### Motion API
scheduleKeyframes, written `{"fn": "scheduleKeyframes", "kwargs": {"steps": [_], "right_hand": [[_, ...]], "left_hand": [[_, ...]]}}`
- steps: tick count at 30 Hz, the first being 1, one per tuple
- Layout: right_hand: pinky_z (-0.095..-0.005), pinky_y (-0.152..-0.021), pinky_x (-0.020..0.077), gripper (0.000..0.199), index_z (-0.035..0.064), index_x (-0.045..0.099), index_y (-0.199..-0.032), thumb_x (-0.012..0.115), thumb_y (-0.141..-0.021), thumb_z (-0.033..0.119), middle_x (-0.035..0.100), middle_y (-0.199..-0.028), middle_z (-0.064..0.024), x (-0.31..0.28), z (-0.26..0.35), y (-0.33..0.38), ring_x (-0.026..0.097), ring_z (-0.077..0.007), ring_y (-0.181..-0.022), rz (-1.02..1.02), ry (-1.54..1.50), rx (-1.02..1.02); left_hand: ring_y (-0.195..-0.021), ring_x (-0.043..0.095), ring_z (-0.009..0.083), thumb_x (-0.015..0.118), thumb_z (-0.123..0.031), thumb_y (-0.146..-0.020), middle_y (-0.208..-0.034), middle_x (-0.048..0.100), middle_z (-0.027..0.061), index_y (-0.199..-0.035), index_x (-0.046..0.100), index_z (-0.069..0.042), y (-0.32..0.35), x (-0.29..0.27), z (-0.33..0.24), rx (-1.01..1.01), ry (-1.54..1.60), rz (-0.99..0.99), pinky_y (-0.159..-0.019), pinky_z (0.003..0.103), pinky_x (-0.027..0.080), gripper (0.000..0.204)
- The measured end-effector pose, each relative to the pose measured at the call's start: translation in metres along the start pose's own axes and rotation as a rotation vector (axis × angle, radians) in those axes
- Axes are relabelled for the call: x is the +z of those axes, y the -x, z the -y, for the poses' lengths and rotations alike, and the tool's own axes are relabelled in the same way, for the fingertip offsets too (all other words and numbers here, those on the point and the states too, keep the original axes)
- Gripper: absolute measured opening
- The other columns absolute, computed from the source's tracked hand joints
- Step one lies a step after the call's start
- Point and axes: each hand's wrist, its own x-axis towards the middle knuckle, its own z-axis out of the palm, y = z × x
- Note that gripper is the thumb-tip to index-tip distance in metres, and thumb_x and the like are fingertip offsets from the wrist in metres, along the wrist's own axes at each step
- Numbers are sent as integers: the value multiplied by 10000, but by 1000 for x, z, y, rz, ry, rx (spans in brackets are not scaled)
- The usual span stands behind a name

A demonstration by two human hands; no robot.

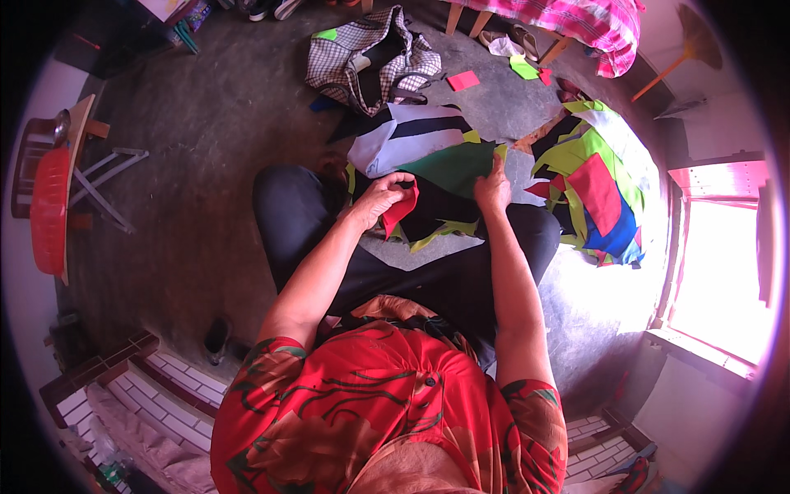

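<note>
I sit on the floor with a heap of fabric scraps between my knees. My left hand (380,198) is closed on a red fabric scrap (401,211) that hangs down from the fingers. My right hand (493,188) presses on the edge of a dark green fabric piece (451,167) lying over black and yellow-green scraps. Behind the green piece lies a black and white striped cloth (411,132).
A second pile of coloured scraps (601,189) lies on the floor at the right. A checked bag (370,58) sits open further back. Loose pink and green scraps lie near a bed with a pink cover (576,20). A folding stool (107,177) and a red basket (49,210) stand left.
</note>
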Motion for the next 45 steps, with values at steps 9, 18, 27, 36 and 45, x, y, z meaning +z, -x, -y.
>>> {"fn": "scheduleKeyframes", "kwargs": {"steps": [9,18,27,36,45], "right_hand": [[-381,-818,480,478,97,504,-1279,638,-846,248,620,-1101,-138,4,-10,4,600,-277,-995,-101,-173,-534],[-351,-816,492,757,23,525,-1253,791,-696,462,645,-1000,-117,19,20,36,605,-201,-911,685,-515,-592],[-282,-767,501,174,50,601,-1005,540,-946,202,652,-945,-43,20,10,20,624,-129,-852,799,-1237,-196],[-309,-848,494,267,37,580,-1062,543,-946,274,653,-988,-56,8,13,18,632,-154,-915,907,-1549,-134],[-290,-706,530,293,99,614,-997,527,-952,375,658,-889,2,16,4,11,635,-100,-777,688,-1452,-7]], "left_hand": [[-954,576,129,571,-23,-805,-1063,590,32,-1235,532,-92,-7,-1,2,126,140,29,-850,268,474,436],[-961,581,139,581,-2,-834,-1071,595,41,-1269,494,-98,-6,-2,4,180,110,-32,-858,285,484,454],[-954,586,130,680,-165,-827,-1066,600,34,-1262,497,-97,5,13,-13,122,162,90,-785,273,511,477],[-938,583,121,653,-209,-852,-1028,630,1,-1100,595,-85,0,5,-7,63,-54,144,-805,295,491,283],[-937,582,83,624,-165,-852,-1040,632,-8,-1100,583,-105,-3,-2,-8,197,174,33,-823,268,468,258]]}}
